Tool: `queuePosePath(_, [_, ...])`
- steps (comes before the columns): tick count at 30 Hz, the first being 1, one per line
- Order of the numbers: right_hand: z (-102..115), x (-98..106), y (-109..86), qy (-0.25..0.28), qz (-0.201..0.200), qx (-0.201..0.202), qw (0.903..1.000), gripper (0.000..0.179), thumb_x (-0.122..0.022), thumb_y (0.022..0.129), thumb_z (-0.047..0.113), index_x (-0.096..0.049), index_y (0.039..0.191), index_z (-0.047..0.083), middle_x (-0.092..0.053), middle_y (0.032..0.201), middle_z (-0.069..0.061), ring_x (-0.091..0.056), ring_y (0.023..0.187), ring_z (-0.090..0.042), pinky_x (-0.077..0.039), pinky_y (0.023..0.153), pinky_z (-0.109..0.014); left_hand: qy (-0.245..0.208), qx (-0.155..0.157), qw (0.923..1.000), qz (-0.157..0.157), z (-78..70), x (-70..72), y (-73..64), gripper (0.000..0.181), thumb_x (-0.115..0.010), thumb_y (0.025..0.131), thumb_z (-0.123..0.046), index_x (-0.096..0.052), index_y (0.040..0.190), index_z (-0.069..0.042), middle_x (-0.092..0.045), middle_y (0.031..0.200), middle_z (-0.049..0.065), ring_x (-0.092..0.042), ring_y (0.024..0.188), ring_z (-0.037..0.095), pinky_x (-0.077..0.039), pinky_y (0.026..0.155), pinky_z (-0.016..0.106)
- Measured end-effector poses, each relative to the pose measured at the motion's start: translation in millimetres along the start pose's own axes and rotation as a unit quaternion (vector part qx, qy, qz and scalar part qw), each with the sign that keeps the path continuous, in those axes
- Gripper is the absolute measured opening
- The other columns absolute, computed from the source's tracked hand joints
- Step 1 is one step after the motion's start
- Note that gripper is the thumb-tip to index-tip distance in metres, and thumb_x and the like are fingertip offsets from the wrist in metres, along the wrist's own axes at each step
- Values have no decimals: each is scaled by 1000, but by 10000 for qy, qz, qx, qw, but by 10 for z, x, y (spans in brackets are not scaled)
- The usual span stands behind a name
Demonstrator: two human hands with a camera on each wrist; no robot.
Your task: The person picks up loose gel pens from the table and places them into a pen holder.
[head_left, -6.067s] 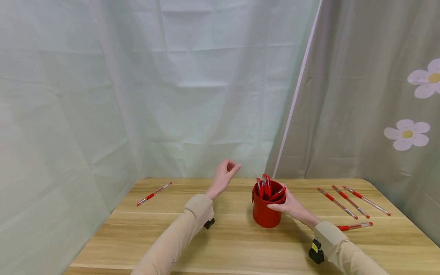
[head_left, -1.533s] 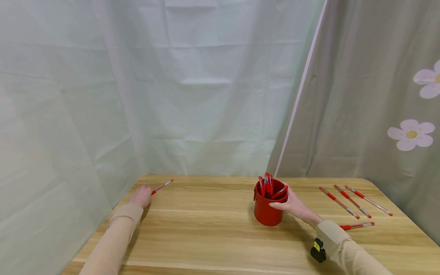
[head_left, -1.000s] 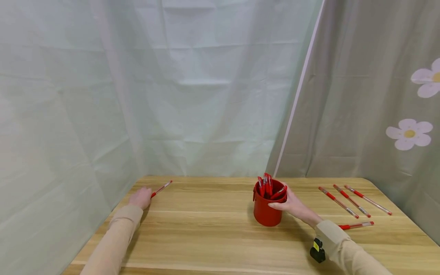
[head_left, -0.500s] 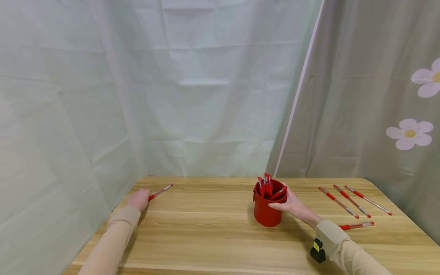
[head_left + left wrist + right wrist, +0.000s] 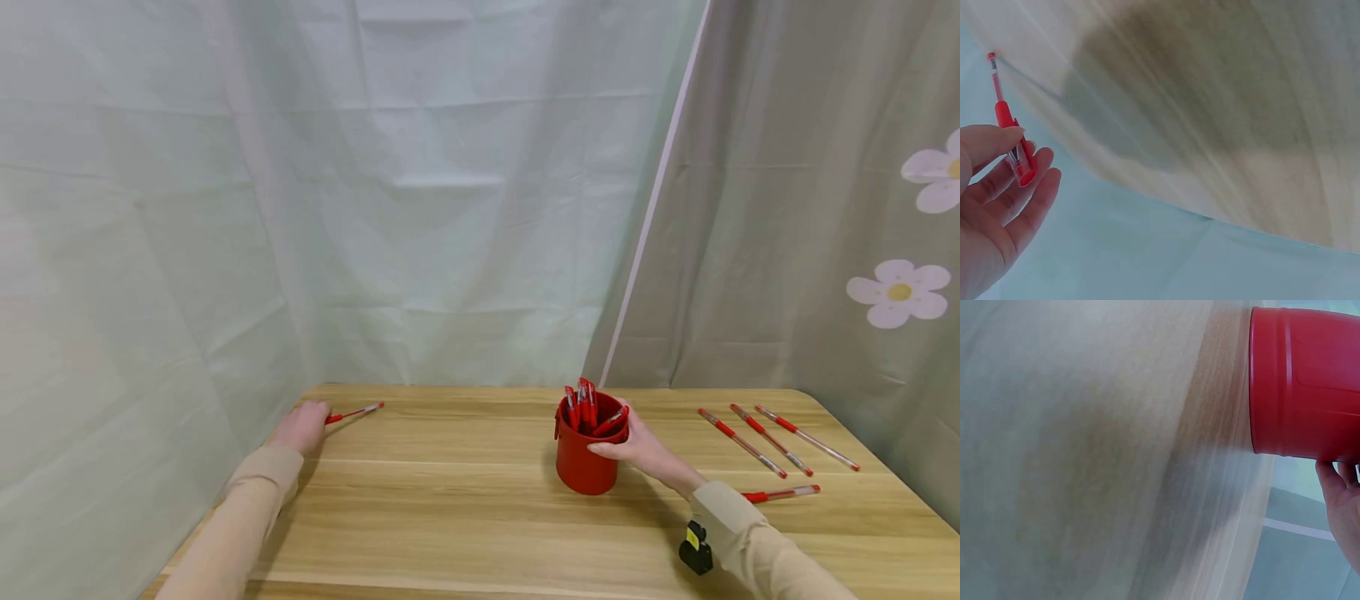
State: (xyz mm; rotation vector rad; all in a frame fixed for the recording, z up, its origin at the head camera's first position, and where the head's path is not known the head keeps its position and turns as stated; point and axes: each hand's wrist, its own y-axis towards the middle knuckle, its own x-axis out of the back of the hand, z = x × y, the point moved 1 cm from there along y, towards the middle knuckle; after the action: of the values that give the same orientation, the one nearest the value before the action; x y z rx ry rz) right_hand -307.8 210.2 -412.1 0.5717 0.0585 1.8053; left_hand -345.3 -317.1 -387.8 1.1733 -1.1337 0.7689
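Note:
At the table's far left, my left hand [image 5: 302,427] pinches a red gel pen [image 5: 356,413] between thumb and fingers. The left wrist view shows the thumb on the capped end of the pen [image 5: 1002,112], its clear barrel and red tip pointing away. The pen is tilted, with its shadow on the wood beside it. Right of centre stands a red cylindrical pen holder [image 5: 585,468] with several red pens [image 5: 583,406] inside. My right hand [image 5: 643,447] grips it from the right, thumb across the front near the rim. The right wrist view shows the holder's wall [image 5: 1310,381] with fingers under its edge.
On the right of the wooden table [image 5: 450,517], three red pens [image 5: 759,429] lie side by side at a slant. Another pen [image 5: 783,493] lies nearer, partly behind the right forearm. Pale curtains [image 5: 450,250] hang behind the table and along its left.
My left hand has gone from above the middle to the pen at the left and taken hold of it; the pen has since turned slightly. The right hand keeps its grip on the holder.

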Motion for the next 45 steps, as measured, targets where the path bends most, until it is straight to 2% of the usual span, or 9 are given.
queuePosePath(4, [11, -4, -7, 53, -2, 36, 10000, 70, -73, 76, 12, -30, 130, 0, -43, 125, -20, -42, 113, -35, -35, 90, -44, -159, -137, 9997, -127, 9, 21, 40, 16, -58, 74, 12, -54, 69, -2, -51, 67, 9, -54, 64, 30, -44, 54, 42])
queuePosePath(7, [10, -7, -4, 82, 5, 138, 9999, 69, -72, 76, 9, -30, 130, -2, -43, 124, -21, -42, 112, -35, -36, 89, -43, -208, -279, 9987, -371, -5, 56, 59, 19, -56, 73, 14, -53, 65, -3, -50, 67, 9, -53, 63, 29, -43, 54, 42])
queuePosePath(11, [-5, -4, 6, 29, 15, 146, 9999, 69, -71, 77, 5, -29, 131, -3, -43, 124, -22, -43, 112, -36, -37, 88, -42, -337, -277, 9977, -518, -52, 129, 70, 19, -56, 73, 14, -54, 64, -3, -50, 66, 9, -52, 61, 28, -43, 53, 41])
queuePosePath(19, [-8, -6, 4, 65, 0, 60, 10000, 70, -71, 77, 7, -28, 131, -3, -42, 125, -22, -42, 112, -37, -37, 88, -45, -741, -95, 9958, -521, -105, 189, 112, 12, -56, 76, 12, -59, 73, 1, -55, 70, 10, -54, 64, 28, -44, 55, 41])
queuePosePath(28, [24, -8, -13, 134, 44, 64, 9999, 72, -73, 76, 12, -28, 132, 1, -41, 126, -20, -40, 113, -35, -39, 87, -41, -834, -216, 9955, -392, -201, 323, 145, 8, -63, 76, 10, -62, 79, 3, -59, 76, 13, -55, 71, 28, -45, 62, 42])
queuePosePath(36, [15, -4, 0, 177, 60, 57, 9998, 73, -73, 76, 12, -28, 132, 0, -41, 126, -20, -41, 112, -35, -40, 87, -38, -1013, -611, 9916, -515, -387, 451, 214, 9, -60, 77, 13, -63, 78, 5, -60, 74, 13, -56, 70, 27, -46, 62, 39])
queuePosePath(42, [28, -6, -1, 237, 110, 39, 9997, 73, -72, 77, 12, -28, 133, 0, -40, 126, -21, -40, 113, -36, -39, 87, -37, -876, -994, 9890, -662, -557, 507, 297, 9, -63, 76, 12, -64, 77, 3, -58, 73, 10, -56, 70, 27, -47, 60, 36])
queuePosePath(45, [40, -10, -5, 232, 101, 40, 9997, 73, -72, 77, 11, -27, 133, -1, -40, 126, -21, -40, 112, -36, -40, 87, -38, -964, -1100, 9866, -721, -637, 540, 336, 9, -64, 76, 11, -64, 78, 2, -57, 74, 8, -56, 69, 25, -47, 60, 34])
